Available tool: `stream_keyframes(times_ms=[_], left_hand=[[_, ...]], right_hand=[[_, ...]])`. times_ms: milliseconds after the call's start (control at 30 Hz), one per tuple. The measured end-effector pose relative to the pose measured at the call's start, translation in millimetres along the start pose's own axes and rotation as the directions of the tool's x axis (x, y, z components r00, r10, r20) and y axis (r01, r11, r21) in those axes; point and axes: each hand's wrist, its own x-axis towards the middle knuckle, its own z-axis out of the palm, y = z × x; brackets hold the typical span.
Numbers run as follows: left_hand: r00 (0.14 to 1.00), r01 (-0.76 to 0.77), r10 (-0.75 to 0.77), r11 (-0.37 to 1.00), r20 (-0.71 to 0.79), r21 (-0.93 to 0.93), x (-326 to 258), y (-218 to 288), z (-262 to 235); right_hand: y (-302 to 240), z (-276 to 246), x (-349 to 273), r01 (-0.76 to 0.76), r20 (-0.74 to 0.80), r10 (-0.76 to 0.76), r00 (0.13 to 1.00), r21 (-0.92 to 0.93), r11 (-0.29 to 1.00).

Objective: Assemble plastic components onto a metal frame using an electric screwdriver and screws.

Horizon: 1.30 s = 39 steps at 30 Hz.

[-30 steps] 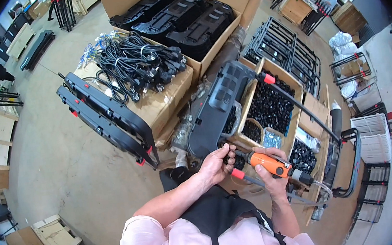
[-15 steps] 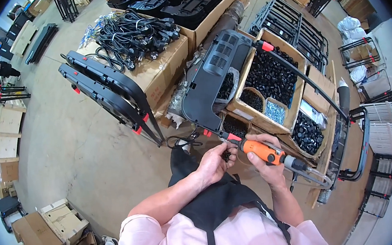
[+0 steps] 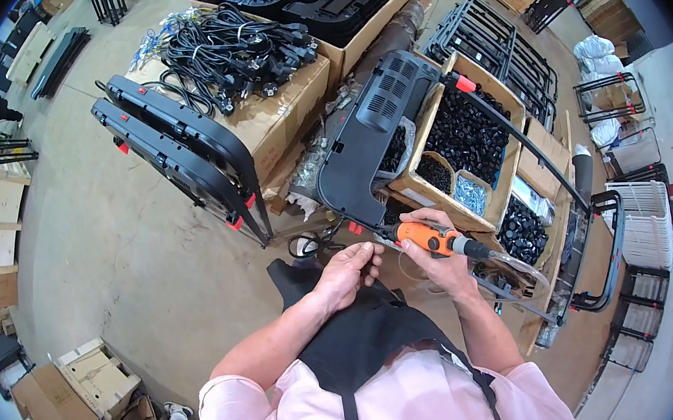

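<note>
Near the lower end of the black plastic panel (image 3: 349,177), the right hand (image 3: 448,269) grips the orange power screwdriver (image 3: 415,233), now nearer that end, while the left hand (image 3: 345,274) draws back half-curled, contents hidden, apparently bringing the tool to bear there.

Cardbd box (image 3: 293,124) w/ blk power cords (image 3: 240,55) piled on top. Concrete flr (image 3: 107,236) w/ opened cartons (image 3: 97,380), lower L.

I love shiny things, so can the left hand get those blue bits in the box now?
Probably not straight across: the right hand, holding the orange drill, is between the left hand and the blue bits. Going over might work: the box is open on top.
</note>
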Motion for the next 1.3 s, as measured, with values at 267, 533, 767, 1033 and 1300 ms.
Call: stream_keyframes(times_ms=[267,533,767,1033,1300], left_hand=[[0.998,-0.036,0.039,0.997,-0.049,0.071,9,9,-20],[0.995,-0.082,0.088,0.99,-0.05,0.116,16,16,-20],[0.995,-0.092,0.095,0.991,-0.027,0.1,20,18,-22],[0.992,-0.085,0.09,0.995,-0.085,0.058,21,20,-20],[0.997,-0.029,0.011,0.977,-0.081,-0.213,30,30,-21]], right_hand=[[-25,11,20,0.018,0.154,0.025,0.988,-0.272,0.962],[-23,11,26,0.044,0.187,0.017,0.982,-0.314,0.948],[-20,12,29,0.031,0.164,0.01,0.986,-0.244,0.969],[-27,4,14,-0.019,-0.006,0.019,1.0,0.105,0.994],[-32,9,12,-0.014,0.01,0.013,1.0,0.148,0.989]])
